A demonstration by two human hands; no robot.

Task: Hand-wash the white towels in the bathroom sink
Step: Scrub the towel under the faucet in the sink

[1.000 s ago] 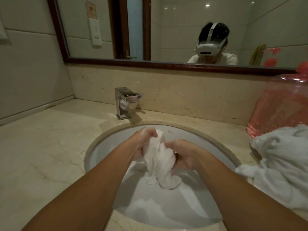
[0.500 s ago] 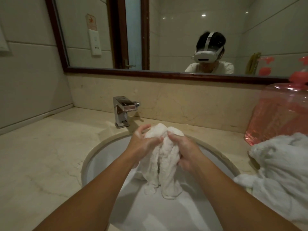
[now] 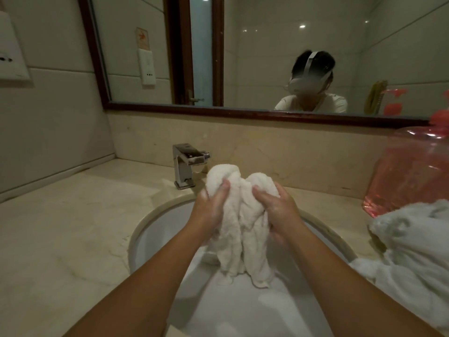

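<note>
At frame centre, above the sink (image 3: 155,229), the left hand (image 3: 210,210) and right hand (image 3: 279,210) each clench a bunched fold of the white towel (image 3: 243,229), which looks soft, waterlogged, heavy and best gripped by those gathered folds.

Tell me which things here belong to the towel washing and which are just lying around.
In the job: white towel, gripped by left hand and right hand; sink; faucet; towel pile on the counter.
Lying about: pink plastic container; mirror.
</note>
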